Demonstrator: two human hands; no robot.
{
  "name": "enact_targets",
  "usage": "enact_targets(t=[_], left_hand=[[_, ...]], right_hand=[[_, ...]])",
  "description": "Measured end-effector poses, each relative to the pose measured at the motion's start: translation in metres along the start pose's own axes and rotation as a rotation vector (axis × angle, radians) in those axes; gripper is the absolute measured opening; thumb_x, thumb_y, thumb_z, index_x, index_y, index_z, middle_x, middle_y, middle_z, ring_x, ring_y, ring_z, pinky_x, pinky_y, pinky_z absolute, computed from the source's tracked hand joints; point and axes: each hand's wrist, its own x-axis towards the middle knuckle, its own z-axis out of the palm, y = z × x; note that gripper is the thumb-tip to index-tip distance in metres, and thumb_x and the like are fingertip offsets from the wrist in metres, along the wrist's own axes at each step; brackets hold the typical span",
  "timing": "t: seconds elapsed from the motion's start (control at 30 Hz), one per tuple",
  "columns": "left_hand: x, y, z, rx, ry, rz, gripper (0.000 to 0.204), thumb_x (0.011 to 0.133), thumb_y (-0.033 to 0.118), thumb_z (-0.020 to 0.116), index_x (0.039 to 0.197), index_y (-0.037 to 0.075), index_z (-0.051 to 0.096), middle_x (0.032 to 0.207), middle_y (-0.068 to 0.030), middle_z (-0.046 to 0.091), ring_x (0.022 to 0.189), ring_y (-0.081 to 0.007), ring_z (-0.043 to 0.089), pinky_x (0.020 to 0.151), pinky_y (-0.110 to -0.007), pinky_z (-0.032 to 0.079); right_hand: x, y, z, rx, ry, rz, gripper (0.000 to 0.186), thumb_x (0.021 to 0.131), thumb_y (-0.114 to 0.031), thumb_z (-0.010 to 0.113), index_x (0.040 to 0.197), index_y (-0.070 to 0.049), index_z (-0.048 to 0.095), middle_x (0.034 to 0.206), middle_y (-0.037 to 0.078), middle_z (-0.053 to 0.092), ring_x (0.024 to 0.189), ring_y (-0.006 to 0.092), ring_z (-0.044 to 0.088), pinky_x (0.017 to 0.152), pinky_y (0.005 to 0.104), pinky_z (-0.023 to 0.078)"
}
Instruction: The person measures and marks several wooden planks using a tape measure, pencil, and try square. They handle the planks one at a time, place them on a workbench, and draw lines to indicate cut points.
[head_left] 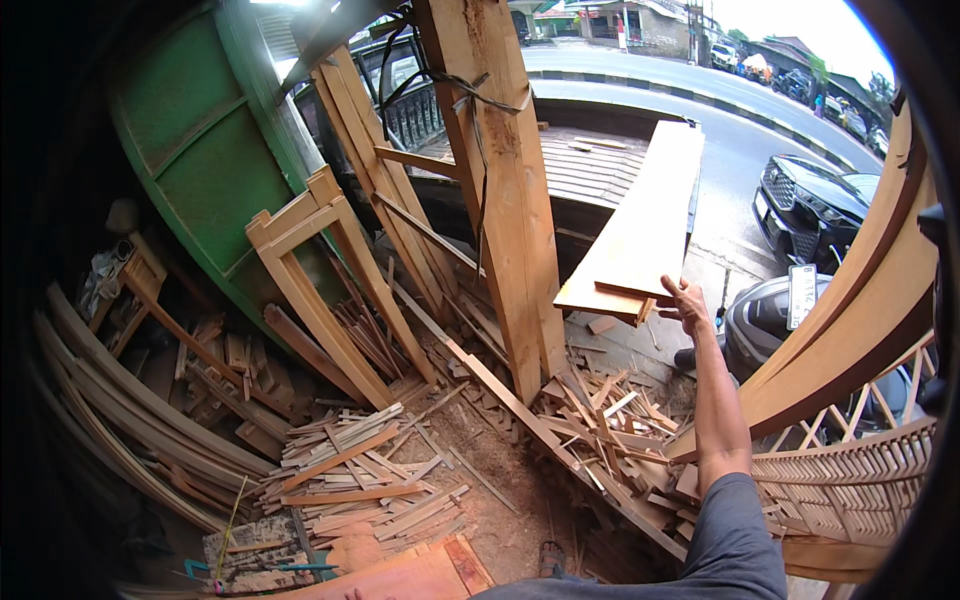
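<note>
My right arm stretches forward to the far right. Its hand (685, 304) is open, fingers spread, beside the near end of a wide pale wooden board (640, 225). A shorter, darker piece of wood (630, 291) lies against that end, close to my fingers; whether they touch it I cannot tell. The board reaches out over the bed of a parked truck (590, 150). Of my left hand (354, 594), only what seem to be fingertips show at the lower edge, by a reddish plank (410, 577). The rest of that hand is out of the picture.
A thick timber post (500, 200) stands upright ahead, left of the board. Door-like wooden frames (330, 225) lean by a green metal panel (200, 140). Wood offcuts (360, 480) cover the floor. Curved timbers (850, 330) and a motorcycle (765, 315) stand at the right.
</note>
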Motion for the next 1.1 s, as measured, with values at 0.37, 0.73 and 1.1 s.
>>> enact_targets(t=[0.37,0.73,1.1], left_hand=[[0.064,0.086,-0.016,-0.033,0.038,-0.001,0.074,0.094,0.047,0.073,0.147,0.0,0.049,0.146,-0.024,0.05,0.139,-0.0377,0.044,0.116,-0.049,0.037],[0.117,0.438,-0.037,-1.606,-1.321,0.054,0.077,0.099,0.058,0.062,0.141,-0.006,0.05,0.132,-0.0199,0.064,0.119,-0.0307,0.066,0.105,-0.047,0.053],[0.06,0.428,-0.172,-1.181,-0.998,0.459,0.036,0.094,0.007,0.073,0.122,-0.012,0.061,0.11,-0.0146,0.073,0.093,-0.0153,0.07,0.085,-0.029,0.058]], right_hand=[[-0.062,0.02,0.02,0.198,0.166,0.004,0.023,0.097,-0.018,0.066,0.1,0.004,0.059,0.079,0.014,0.068,0.052,0.02,0.066,0.041,0.0335,0.058],[-0.38,0.042,0.072,0.446,0.173,0.015,0.021,0.099,-0.017,0.064,0.108,0.001,0.057,0.087,0.009,0.067,0.057,0.0147,0.063,0.045,0.0307,0.055],[-0.546,0.044,0.15,0.576,-0.035,0.089,0.031,0.101,-0.014,0.065,0.122,0.004,0.051,0.104,0.014,0.07,0.084,0.0167,0.071,0.073,0.0336,0.061]])
